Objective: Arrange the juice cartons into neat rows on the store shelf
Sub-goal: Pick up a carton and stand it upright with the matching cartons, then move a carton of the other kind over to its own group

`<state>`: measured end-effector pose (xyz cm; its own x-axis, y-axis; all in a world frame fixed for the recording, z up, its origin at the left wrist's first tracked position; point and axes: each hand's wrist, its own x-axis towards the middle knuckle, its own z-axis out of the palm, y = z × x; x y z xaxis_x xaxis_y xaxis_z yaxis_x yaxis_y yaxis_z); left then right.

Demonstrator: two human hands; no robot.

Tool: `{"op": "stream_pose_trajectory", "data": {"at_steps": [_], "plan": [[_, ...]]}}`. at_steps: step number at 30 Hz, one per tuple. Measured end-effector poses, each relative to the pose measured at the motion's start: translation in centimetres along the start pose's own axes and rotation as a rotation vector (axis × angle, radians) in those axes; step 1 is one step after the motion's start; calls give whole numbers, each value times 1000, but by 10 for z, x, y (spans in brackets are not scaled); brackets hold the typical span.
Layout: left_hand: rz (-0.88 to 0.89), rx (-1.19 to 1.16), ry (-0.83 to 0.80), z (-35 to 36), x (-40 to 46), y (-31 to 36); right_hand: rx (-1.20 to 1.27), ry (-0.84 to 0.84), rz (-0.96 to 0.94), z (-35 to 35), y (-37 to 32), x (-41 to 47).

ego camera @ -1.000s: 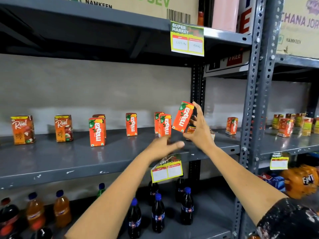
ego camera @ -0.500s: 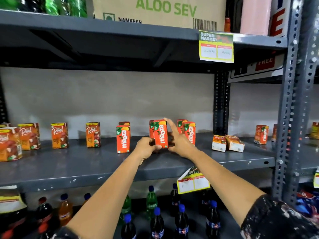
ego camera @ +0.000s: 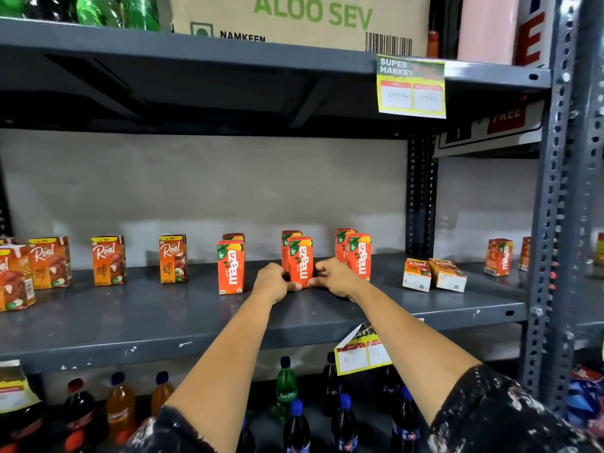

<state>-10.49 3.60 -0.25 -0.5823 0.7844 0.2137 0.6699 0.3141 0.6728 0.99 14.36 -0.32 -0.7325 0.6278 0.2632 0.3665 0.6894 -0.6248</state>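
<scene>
Both hands, left hand (ego camera: 273, 282) and right hand (ego camera: 335, 276), clasp 1 upright Maaza carton (ego camera: 300, 261) between their fingers on the shelf (ego camera: 130, 318). Right of the fingers, 2 cartons (ego camera: 433, 274) lie toppled; rows seem roughly half done.

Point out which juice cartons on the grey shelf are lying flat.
The two white-bottomed orange cartons right of the right hand lie flat; every other carton stands upright.
</scene>
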Motion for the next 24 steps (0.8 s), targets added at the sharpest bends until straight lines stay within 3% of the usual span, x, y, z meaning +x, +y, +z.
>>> {"op": "stream_pose_trajectory", "data": {"at_steps": [5, 9, 13, 17, 24], "plan": [[21, 346, -12, 2, -14, 3, -87, 53, -18, -6, -10, -20], [63, 519, -64, 9, -42, -3, -326, 393, 31, -42, -5, -62], [60, 504, -105, 9, -47, -3, -413, 714, 335, -115, 42, -83], [65, 524, -107, 7, -48, 0, -453, 393, 769, -150, 78, -87], [64, 555, -119, 7, -54, 3, -54, 196, 855, -159, 94, -62]]}}
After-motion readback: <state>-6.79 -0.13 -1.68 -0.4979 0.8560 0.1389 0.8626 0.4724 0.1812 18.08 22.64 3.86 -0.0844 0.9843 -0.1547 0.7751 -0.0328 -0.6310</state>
